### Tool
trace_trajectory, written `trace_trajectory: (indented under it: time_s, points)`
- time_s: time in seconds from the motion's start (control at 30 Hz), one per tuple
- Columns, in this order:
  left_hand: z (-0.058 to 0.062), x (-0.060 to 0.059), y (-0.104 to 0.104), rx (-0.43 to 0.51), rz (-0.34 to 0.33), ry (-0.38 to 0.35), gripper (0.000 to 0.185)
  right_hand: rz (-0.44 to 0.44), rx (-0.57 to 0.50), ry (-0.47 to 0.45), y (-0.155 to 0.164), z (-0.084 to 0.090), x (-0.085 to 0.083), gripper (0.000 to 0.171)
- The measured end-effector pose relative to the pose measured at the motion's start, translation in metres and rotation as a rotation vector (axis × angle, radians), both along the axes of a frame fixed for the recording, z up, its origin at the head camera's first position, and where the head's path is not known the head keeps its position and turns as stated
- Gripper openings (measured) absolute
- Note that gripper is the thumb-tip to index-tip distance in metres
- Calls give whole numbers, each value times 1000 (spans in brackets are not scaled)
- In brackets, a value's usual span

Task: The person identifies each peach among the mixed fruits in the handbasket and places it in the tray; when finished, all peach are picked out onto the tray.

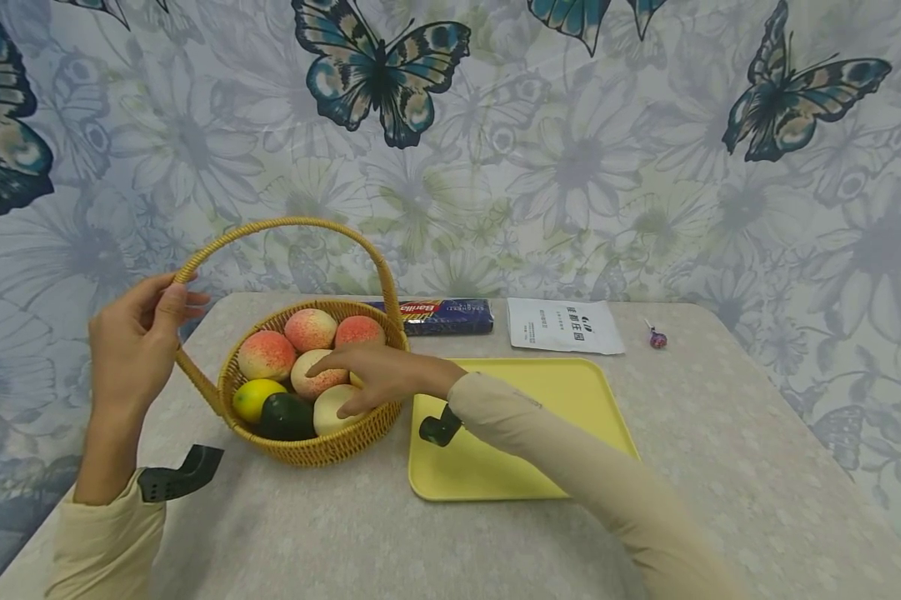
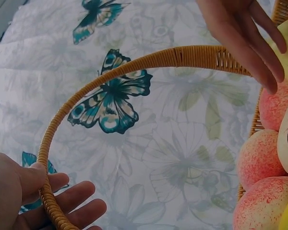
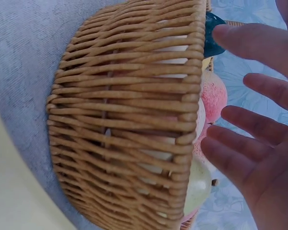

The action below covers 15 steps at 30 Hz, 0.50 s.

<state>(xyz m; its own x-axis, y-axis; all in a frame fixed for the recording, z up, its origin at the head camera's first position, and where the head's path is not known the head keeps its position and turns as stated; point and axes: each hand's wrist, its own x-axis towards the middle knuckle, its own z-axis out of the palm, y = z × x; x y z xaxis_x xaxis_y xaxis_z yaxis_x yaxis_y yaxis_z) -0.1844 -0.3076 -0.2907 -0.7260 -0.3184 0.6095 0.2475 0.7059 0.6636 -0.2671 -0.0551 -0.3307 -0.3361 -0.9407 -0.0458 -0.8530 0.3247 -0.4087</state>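
Observation:
A wicker basket stands on the table at left, filled with peaches, a lemon, a dark green avocado and a pale round fruit. My left hand holds the left side of its arched handle between thumb and fingers. Over the right part of the basket reaches my right hand, fingers spread above the fruit and holding nothing. In the right wrist view, those fingers extend past the basket rim, near a pale green fruit with a stem.
A yellow tray lies right of the basket, under my right forearm. Behind are a blue Barilla pasta pack and a white printed pouch. A small purple lollipop lies at the back right, before the butterfly-patterned wall.

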Motion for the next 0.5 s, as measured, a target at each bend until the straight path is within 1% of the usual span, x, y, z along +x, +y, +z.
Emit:
trace_trajectory:
  time_s: [0.13,0.27,0.4,0.5]
  points:
    - [0,1,1,1,-3,3,33,-5,49,16,-6,-3,0,62]
    - [0,1,1,1,-6,1,34,8,95,48,-7,-5,-2,61]
    - [0,1,0,0,-9,-5,34,30,144,95,-8,-4,-1,59]
    - [0,0,-1,2,-15,-1,34,26,181,100,-9,-3,-1,60]
